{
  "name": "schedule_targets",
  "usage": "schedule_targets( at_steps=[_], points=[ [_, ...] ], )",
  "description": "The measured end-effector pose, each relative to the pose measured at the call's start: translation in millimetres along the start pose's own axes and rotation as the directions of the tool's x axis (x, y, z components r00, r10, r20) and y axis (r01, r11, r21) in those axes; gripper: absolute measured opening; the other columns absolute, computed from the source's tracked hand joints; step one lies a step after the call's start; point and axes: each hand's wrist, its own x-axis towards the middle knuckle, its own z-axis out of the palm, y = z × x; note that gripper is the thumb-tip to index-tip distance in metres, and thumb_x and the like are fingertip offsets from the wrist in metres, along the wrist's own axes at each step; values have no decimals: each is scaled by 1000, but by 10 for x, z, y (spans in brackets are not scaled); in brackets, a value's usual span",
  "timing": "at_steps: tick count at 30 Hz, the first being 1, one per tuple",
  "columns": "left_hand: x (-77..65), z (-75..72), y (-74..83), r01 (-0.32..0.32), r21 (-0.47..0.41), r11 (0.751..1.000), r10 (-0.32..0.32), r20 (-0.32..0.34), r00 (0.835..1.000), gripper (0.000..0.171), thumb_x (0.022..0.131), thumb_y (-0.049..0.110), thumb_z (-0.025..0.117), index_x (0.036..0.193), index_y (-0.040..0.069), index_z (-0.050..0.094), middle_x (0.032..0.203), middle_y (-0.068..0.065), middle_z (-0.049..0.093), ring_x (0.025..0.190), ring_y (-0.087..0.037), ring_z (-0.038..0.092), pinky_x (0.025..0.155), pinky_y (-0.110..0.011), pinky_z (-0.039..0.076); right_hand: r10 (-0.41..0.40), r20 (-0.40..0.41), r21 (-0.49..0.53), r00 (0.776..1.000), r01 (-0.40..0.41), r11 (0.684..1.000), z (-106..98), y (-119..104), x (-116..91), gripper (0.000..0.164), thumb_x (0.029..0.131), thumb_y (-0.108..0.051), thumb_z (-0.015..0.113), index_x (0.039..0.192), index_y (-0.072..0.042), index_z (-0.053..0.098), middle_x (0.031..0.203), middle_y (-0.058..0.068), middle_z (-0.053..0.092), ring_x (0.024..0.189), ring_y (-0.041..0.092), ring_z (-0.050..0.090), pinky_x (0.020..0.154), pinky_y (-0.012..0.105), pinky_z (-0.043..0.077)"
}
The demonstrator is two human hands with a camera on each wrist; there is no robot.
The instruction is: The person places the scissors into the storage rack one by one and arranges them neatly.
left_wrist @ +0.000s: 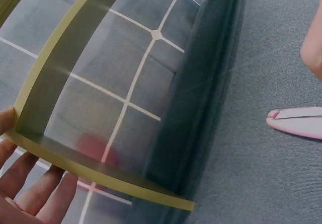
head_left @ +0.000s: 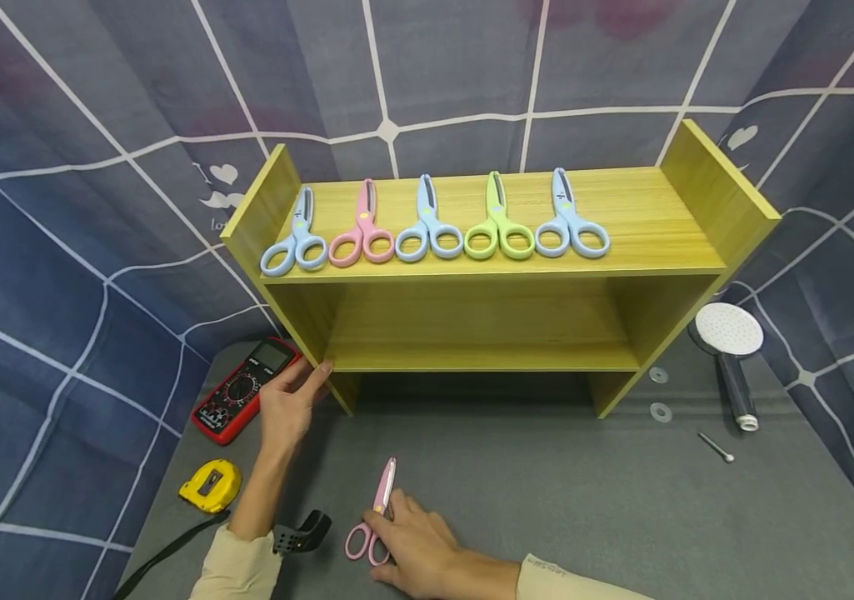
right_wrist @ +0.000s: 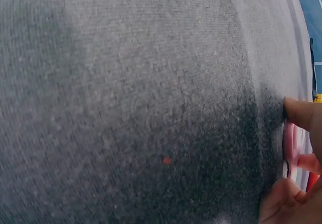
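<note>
A wooden shelf [head_left: 471,357] stands at the back of the table, with several plastic scissors in blue, pink and green lined up along its top board. My left hand [head_left: 287,408] grips the lower left side of the shelf; in the left wrist view the thumb and fingers [left_wrist: 59,196] lie on opposite sides of the panel edge. Near the front, my right hand [head_left: 419,542] holds pink scissors [head_left: 384,492] around the pivot and handles, blades pointing away. The right wrist view shows only part of the pink handle [right_wrist: 290,138] between the fingers.
Left of the shelf lie a red multimeter [head_left: 247,387] and a yellow tape measure [head_left: 212,485]. A black strap [head_left: 172,550] runs along the left edge. On the right are a shower head [head_left: 729,329], two washers [head_left: 661,412] and a small metal rod [head_left: 716,447]. Tiled-pattern curtains surround the table.
</note>
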Motion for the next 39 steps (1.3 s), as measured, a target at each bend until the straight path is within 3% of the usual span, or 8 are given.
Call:
schedule_targets(
  at_steps=[4,10,15,19,28,32,36,39],
  points=[
    [-2,7,-6,-1,1,1000,1,-6,1000,38,90,8,73,126,-1,66,101,9,71,90,-8,70,79,-33,60,-32,-18,-41,999,32,999,-3,17,4,59,82,-39,78,135,-23,57,97,-6,41,80,4,39,48,16,29],
    [-15,7,-9,-4,-13,1000,3,-19,1000,38,90,5,73,126,-3,65,102,5,71,90,-7,70,78,-33,60,-76,-78,-44,994,72,996,22,31,4,55,73,-30,79,123,-23,58,91,-7,43,77,3,40,47,16,28],
    [-18,1,-12,-1,-38,999,0,-25,1000,38,89,6,74,126,-3,65,100,9,71,94,-16,70,81,-37,59,-78,-105,-24,991,76,997,36,44,5,55,67,-28,81,116,-23,56,92,-8,46,80,4,43,48,16,29],
    [-15,-5,-17,-4,-43,999,3,-29,1000,38,89,6,74,125,-2,66,98,10,72,95,-20,70,81,-37,58,-74,-106,32,992,78,996,23,66,4,57,67,-26,81,117,-24,54,96,-9,49,84,3,45,51,16,32],
    [-11,-19,-31,-11,-41,999,10,-28,1000,38,90,5,73,125,-3,65,99,11,71,91,-11,70,80,-37,58,-66,-85,175,994,80,981,-17,149,35,55,69,-24,80,119,-20,58,100,-12,55,88,-1,49,64,14,43],
    [-9,-17,-34,-6,-36,999,5,-34,999,37,89,4,73,125,-4,65,102,4,71,89,-8,70,79,-36,59,-45,-106,272,993,72,960,-4,173,16,52,71,-20,78,119,-19,59,101,-13,55,85,-1,49,67,13,43],
    [-5,-6,-24,0,-21,1000,0,-22,1000,38,90,5,73,125,-5,65,107,-3,71,90,-7,69,78,-35,60,7,-129,412,992,47,910,-12,134,-66,44,72,-15,74,114,-20,63,93,-16,51,75,-1,46,61,12,40],
    [-3,0,-18,-6,-11,1000,5,-16,1000,37,90,5,73,124,-4,65,107,-1,71,91,-7,69,78,-36,59,16,-147,468,989,55,882,-35,59,-155,38,73,-14,73,109,-22,64,88,-18,49,70,-3,44,55,11,38]
  ],
)
